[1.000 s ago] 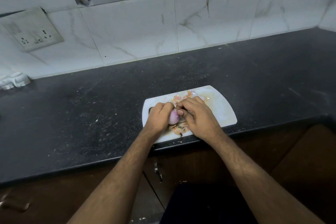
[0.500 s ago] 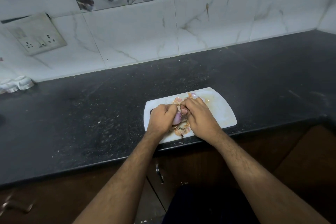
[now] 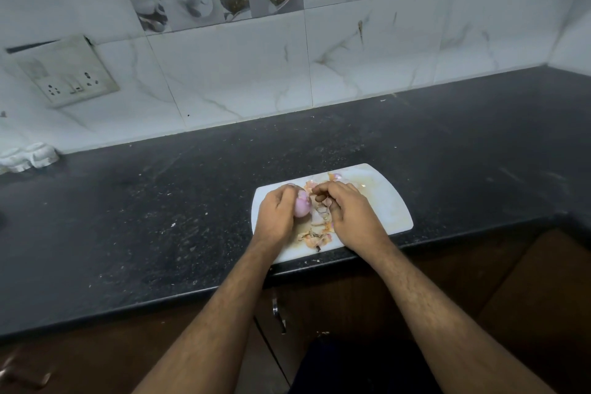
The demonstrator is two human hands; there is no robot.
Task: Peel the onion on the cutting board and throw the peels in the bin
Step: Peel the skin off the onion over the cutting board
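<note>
Onion [image 3: 302, 206], pale purple and mostly bare, sits in the curled left hand [image 3: 277, 216] over the white cutting board [image 3: 383, 201] at the dark worktop [image 3: 160, 201] edge. Right hand [image 3: 350, 217], fingers bent, seemingly pinches a peel scrap; loose peels [image 3: 315, 238] lie between.

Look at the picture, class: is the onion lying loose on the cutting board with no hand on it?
No: the left hand grips the onion above the cutting board.
</note>
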